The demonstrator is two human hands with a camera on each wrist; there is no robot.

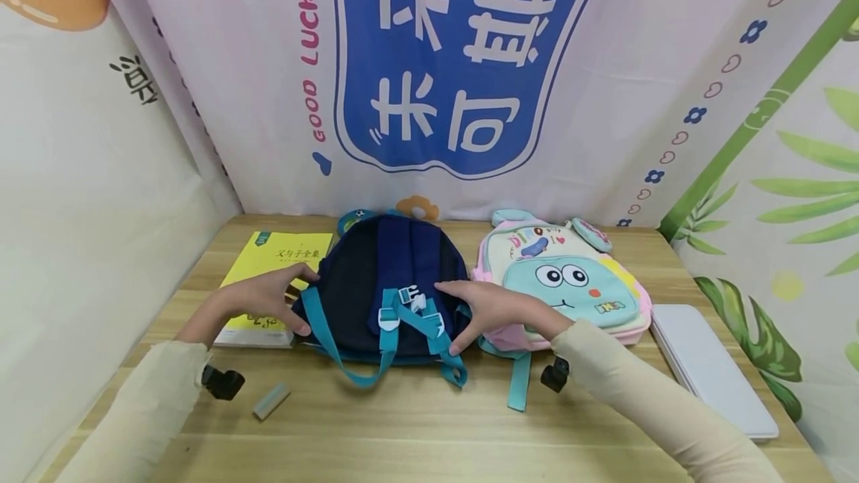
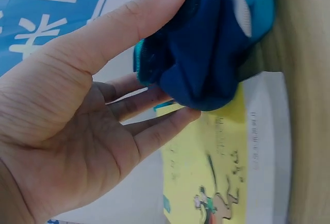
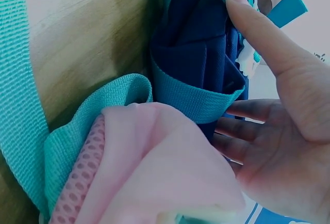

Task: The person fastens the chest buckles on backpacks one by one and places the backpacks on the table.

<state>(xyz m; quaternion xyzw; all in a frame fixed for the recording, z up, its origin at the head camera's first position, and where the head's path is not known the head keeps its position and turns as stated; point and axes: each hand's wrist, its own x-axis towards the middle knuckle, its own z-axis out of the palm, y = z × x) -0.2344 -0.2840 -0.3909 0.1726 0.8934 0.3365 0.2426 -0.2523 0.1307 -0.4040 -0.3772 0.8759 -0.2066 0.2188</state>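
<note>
A dark navy backpack (image 1: pixel 359 274) with teal straps and white buckles lies on the table, its strap side facing up. My left hand (image 1: pixel 267 300) is at its left edge, thumb and spread fingers on either side of it. In the left wrist view, the left fingers (image 2: pixel 160 136) are nearly straight beside the navy cloth. My right hand (image 1: pixel 493 309) mirrors this at the right edge. In the right wrist view, the right thumb (image 3: pixel 263 30) reaches a teal strap, while the other fingers extend along the bag's side, partly hidden by pink cloth.
Left of the backpack lies a yellow book (image 1: pixel 265 263), partly behind my left hand. A pink and mint cartoon backpack (image 1: pixel 570 293) sits close on the right, with a white flat laptop-like slab (image 1: pixel 714 371) beyond it. A small grey block (image 1: pixel 271 401) lies in front. Printed cloth (image 1: pixel 268 95) hangs behind.
</note>
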